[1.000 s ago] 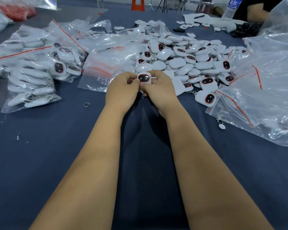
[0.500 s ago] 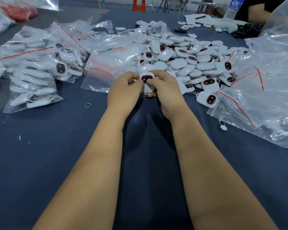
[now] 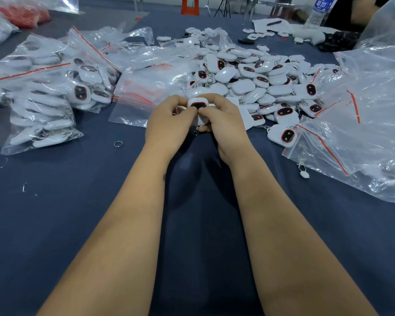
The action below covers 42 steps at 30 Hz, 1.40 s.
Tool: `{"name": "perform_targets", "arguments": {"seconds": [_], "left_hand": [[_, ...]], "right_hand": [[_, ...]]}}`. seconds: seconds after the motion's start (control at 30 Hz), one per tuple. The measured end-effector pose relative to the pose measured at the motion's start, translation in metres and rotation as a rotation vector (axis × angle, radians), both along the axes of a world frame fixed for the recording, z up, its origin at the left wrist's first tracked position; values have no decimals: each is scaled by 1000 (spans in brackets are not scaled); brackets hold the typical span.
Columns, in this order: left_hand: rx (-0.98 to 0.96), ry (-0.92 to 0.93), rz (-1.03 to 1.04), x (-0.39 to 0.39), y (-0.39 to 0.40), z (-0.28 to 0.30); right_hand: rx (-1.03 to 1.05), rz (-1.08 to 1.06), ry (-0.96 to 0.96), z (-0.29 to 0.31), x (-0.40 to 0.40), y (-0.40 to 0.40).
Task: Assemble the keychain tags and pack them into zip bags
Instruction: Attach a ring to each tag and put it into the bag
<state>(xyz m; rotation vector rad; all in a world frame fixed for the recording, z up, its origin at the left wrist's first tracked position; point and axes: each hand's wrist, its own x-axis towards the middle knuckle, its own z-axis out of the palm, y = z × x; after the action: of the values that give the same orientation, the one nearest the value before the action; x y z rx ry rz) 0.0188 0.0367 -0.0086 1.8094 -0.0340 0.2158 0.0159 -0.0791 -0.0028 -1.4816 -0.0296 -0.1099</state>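
A white keychain tag [image 3: 198, 106] with a dark red-rimmed window sits between both hands above the dark blue table [image 3: 78, 201]. My left hand [image 3: 169, 124] pinches its left side and my right hand [image 3: 224, 124] pinches its right side, thumbs meeting on its face. A small metal ring [image 3: 195, 132] hangs below the tag. A big heap of loose white tags [image 3: 255, 80] lies just beyond my hands. A flat stack of unfilled zip bags [image 3: 144, 96] with red strips lies left of the heap.
Filled zip bags of tags [image 3: 48, 92] pile up at the left. Large clear bags [image 3: 363, 115] cover the right side. A loose split ring [image 3: 118, 143] lies on the cloth left of my hands. A water bottle [image 3: 319, 10] and another person's arm are at the far right.
Both hands stay together on the tag and have shifted slightly; the thumbs have closed in over its face. Nothing else on the table moved.
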Motion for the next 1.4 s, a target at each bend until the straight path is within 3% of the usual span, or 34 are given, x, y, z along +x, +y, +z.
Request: {"name": "perform_targets", "arguments": {"seconds": [0.37, 0.5, 0.63, 0.77, 0.9, 1.03, 1.2, 1.3, 1.4], "left_hand": [[23, -42, 25, 2, 0, 0], [-70, -24, 33, 0, 0, 2], [-213, -18, 61, 1, 2, 6], [-260, 1, 89, 1, 2, 6], [-165, 24, 72, 3, 2, 2], [17, -43, 61, 3, 0, -4], [113, -166, 87, -1, 0, -4], [155, -158, 116, -1, -2, -3], [157, -191, 160, -1, -3, -1]], "right_hand": [[-65, -8, 3, 0, -1, 2], [-12, 23, -2, 0, -1, 2], [-109, 41, -23, -1, -3, 3], [-80, -42, -72, 1, -5, 2], [74, -161, -45, 3, -4, -3], [257, -247, -13, 6, -3, -6], [441, -267, 14, 10, -3, -10], [365, -246, -2, 11, -4, -7], [139, -272, -22, 7, -5, -4]]}}
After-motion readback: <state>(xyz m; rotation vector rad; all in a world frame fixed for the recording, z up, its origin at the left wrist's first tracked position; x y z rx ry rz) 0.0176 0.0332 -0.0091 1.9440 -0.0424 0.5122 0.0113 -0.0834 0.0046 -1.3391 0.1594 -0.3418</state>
